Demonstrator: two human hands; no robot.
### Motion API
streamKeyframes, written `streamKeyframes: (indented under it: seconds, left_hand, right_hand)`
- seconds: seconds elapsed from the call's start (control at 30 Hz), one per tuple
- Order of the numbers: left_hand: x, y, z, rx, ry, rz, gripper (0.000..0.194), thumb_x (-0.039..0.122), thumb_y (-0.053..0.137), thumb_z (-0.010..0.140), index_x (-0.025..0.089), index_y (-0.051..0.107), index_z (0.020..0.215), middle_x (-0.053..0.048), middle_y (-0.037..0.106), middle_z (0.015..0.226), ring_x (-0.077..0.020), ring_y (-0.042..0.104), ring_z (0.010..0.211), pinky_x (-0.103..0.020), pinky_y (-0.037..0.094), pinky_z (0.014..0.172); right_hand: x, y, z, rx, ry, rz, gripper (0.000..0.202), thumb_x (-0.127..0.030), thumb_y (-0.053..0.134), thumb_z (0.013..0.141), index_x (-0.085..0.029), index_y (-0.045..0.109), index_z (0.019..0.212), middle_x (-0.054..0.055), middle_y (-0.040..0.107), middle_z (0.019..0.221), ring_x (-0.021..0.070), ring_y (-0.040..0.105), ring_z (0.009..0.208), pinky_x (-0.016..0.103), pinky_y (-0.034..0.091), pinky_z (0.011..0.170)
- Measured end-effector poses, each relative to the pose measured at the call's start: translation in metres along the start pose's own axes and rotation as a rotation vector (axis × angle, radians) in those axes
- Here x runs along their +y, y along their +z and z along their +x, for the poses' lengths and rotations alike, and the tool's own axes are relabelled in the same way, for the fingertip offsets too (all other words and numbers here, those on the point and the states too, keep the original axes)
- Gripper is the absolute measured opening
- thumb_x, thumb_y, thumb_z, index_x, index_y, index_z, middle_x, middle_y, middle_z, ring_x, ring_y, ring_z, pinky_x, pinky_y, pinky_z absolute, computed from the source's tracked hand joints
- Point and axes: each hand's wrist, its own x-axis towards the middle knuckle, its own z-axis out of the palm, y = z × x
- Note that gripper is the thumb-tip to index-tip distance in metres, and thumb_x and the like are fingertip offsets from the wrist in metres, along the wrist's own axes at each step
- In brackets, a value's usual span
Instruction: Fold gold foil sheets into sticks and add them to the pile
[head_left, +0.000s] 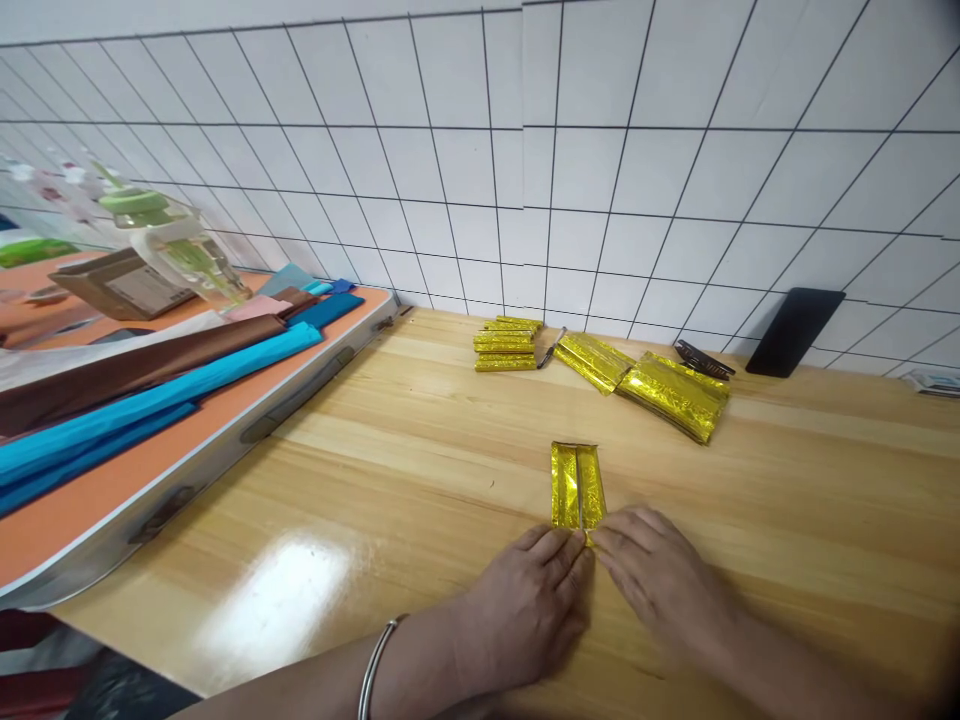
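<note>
Head camera view: A flat, shiny gold foil piece (576, 488), its side panels meeting at a lengthwise centre seam, lies on a pale wood-grain worktop (420, 440) at 12 o'clock from the meeting fingertips of a person's bare left hand (529, 600) and bare right hand (664, 575). Its long axis runs nearly from 12 to 6 o'clock, the near end under the fingers. Neither hand is nearer: the left touches that end from about 8 o'clock, the right from about 4. The grip of each looks drawn closed on the foil, fingers bunched with little gap; how the thumbs sit beneath cannot be told.

By count: one foil piece at the hands; at 11 o'clock beyond it, at least four narrow gold foil strips (505, 361) in a row; toward 1 o'clock, two flat gold foil bundles, a smaller one (594, 361) touching a larger one (673, 397), layers too fine to number. One black toothed hair clip (703, 360) lies just behind the larger bundle, and one black, phone-like slab (795, 332) leans on the white grid-lined wall (600, 170). One silver bangle (376, 668) rings the left wrist.
</note>
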Motion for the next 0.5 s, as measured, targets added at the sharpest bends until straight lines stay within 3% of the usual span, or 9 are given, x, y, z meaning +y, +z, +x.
streamKeyframes:
  seconds: [0.2,0.37,0.5]
  left_hand:
    - [-0.003,0.004,0.000,-0.016,0.039,-0.048,0.043,0.036,0.038,0.091,0.007,0.051,0.120,-0.013,0.057,0.120,-0.0272,0.039,0.123,-0.040,0.023,0.109]
    - [-0.013,-0.001,-0.010,-0.060,0.078,-0.129,0.056,0.042,0.040,0.089,0.006,0.039,0.132,-0.014,0.045,0.134,-0.0262,0.031,0.130,-0.036,0.025,0.109]
    - [-0.025,-0.010,-0.017,-0.096,0.108,-0.202,0.060,0.044,0.037,0.090,0.009,0.030,0.138,-0.014,0.035,0.142,-0.0249,0.029,0.133,-0.040,0.020,0.111]
  right_hand:
    - [-0.017,0.023,-0.023,-0.101,-0.110,-0.225,0.065,-0.040,0.051,0.085,-0.009,0.032,0.139,0.013,0.041,0.140,0.0270,0.037,0.127,0.043,0.036,0.101]
    - [-0.017,0.027,-0.032,-0.143,-0.077,-0.225,0.079,-0.041,0.053,0.082,-0.011,0.014,0.144,0.011,0.024,0.148,0.0264,0.024,0.134,0.044,0.029,0.107]
    - [-0.016,0.025,-0.033,-0.154,-0.066,-0.190,0.080,-0.037,0.054,0.081,-0.013,0.012,0.145,0.008,0.021,0.149,0.0255,0.023,0.135,0.042,0.031,0.107]
